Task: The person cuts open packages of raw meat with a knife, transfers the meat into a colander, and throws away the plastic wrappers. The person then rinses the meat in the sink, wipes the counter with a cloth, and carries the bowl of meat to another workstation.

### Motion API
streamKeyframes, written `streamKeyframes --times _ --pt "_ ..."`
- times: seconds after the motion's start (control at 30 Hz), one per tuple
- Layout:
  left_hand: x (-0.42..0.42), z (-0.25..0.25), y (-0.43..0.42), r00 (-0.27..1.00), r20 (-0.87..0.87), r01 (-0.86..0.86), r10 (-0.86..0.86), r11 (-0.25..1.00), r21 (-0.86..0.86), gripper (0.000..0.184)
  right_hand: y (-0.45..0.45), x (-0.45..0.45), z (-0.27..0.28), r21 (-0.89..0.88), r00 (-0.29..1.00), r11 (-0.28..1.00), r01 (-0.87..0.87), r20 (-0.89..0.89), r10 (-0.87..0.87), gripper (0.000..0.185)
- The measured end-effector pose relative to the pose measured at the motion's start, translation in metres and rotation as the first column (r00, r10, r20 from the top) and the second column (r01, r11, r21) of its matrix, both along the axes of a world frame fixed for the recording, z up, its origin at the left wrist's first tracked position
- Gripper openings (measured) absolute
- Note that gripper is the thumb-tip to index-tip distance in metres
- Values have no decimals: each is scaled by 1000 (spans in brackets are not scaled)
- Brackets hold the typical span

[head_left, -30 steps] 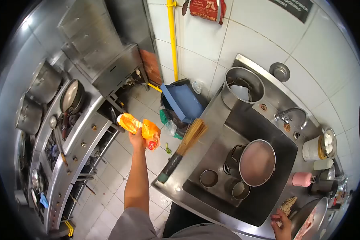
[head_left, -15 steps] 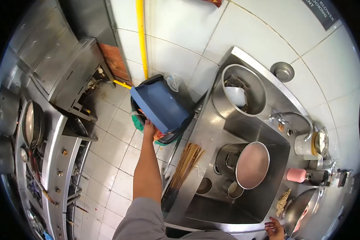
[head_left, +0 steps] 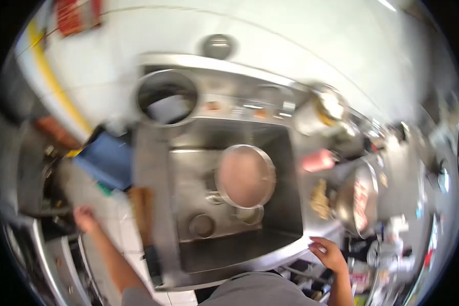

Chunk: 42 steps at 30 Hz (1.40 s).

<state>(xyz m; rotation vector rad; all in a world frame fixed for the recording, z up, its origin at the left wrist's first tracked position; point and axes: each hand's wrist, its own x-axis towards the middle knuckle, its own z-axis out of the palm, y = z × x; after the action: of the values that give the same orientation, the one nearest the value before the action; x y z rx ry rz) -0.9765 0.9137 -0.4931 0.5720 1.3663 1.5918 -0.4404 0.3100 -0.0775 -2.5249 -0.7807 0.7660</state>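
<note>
Your right hand (head_left: 329,253) is at the lower right of the frame, its fingers loosely curled with a gap between them and the thumb. It sits at the near right corner of the steel sink (head_left: 285,204); whether it touches, you can't tell. Your left hand (head_left: 85,219) reaches out at the left of the frame, over the floor, too blurred to tell whether its fingers are apart or together. The broom (head_left: 142,209) lies between that hand and the basin, along the left edge of the tabletop (head_left: 155,168).

Inside the basin, mid-frame, you have a pot (head_left: 272,173) with pinkish contents, and a small round vessel (head_left: 202,226) nearer you. Right of the basin are a tan lump (head_left: 319,200) and a tilted bowl (head_left: 344,199) of pink pieces, with a pink canister (head_left: 316,160) beyond them. Past your left hand, a blue tray (head_left: 104,160) slants. Farther off, a deep steel pot (head_left: 195,102) stands at upper left, before the tiled wall (head_left: 270,43).
</note>
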Motion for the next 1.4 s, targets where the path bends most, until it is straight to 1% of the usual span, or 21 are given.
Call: streamKeyframes --times 0.07,0.13,0.2,0.3,0.43,0.5,0.53,0.6,0.67,0.73,0.77,0.8,0.83,0.87,0.9,0.97,1.0,1.07,1.17,1.23,1.4 --pt "10 74 -18 993 96 -83 72 990 110 25 -4 10 10 37 998 999 -36 -54 38 39" --pt "-33 84 -17 977 193 44 -90 972 231 27 -18 22 8 52 996 997 -57 -69 60 38" --pt "-52 105 -20 990 132 3 -40 962 272 27 -36 35 6 97 994 993 -69 -80 76 38" --pt "40 231 -91 992 8 -126 130 944 304 33 -66 56 8 151 986 983 -100 -116 119 38" --pt "127 299 -190 997 -45 82 -69 868 490 37 -120 98 15 361 931 897 -255 -157 328 37" --pt "216 338 -273 988 -21 146 -155 867 477 37 -154 132 35 432 902 869 -240 -231 365 35" --pt "224 315 -294 930 -165 365 -327 796 482 39 -178 149 40 573 876 782 -246 -214 432 35" --pt "326 338 -389 878 -266 465 -397 839 282 39 -231 184 59 743 881 630 -227 -120 458 34" --pt "412 339 -467 761 -213 648 -612 704 290 32 -293 234 65 793 936 589 -157 -72 345 35" --pt "491 342 -522 685 -175 722 -707 627 292 25 -341 284 56 885 967 405 231 -254 2 43" --pt "526 351 -547 656 -267 755 -706 614 232 21 -367 319 40 888 960 398 232 -142 -242 46" --pt "563 371 -579 586 -227 799 -778 507 324 18 -392 355 19 886 883 397 238 -27 -468 49" --pt "590 379 -593 491 -500 866 -713 340 366 13 -413 383 3 887 729 343 309 11 -685 52" --pt "617 399 -619 433 -524 895 -733 277 351 10 -433 406 -17 889 523 277 364 51 -850 56" --pt "638 401 -630 337 -564 917 -754 127 379 9 -460 431 -55 888 525 275 367 46 -850 56" --pt "678 424 -653 135 -791 952 -597 -143 270 17 -502 471 -121 833 80 6 553 -46 -996 61" --pt "696 426 -659 74 -843 955 -532 -207 214 24 -506 473 -122 834 91 9 552 -50 -995 61" --pt "724 422 -674 17 -882 978 -472 -174 112 28 -506 476 -127 453 283 -81 888 -676 -680 57" --pt "735 429 -686 -123 -897 990 -425 -114 -81 33 -499 500 -160 278 264 40 960 -844 -466 44" --pt "736 431 -692 -183 -883 983 -433 -87 -161 35 -492 501 -160 321 308 43 946 -853 -422 35" --pt "734 424 -688 -60 -942 998 -330 -51 -46 29 -476 484 -175 508 383 -223 832 -817 -432 33"
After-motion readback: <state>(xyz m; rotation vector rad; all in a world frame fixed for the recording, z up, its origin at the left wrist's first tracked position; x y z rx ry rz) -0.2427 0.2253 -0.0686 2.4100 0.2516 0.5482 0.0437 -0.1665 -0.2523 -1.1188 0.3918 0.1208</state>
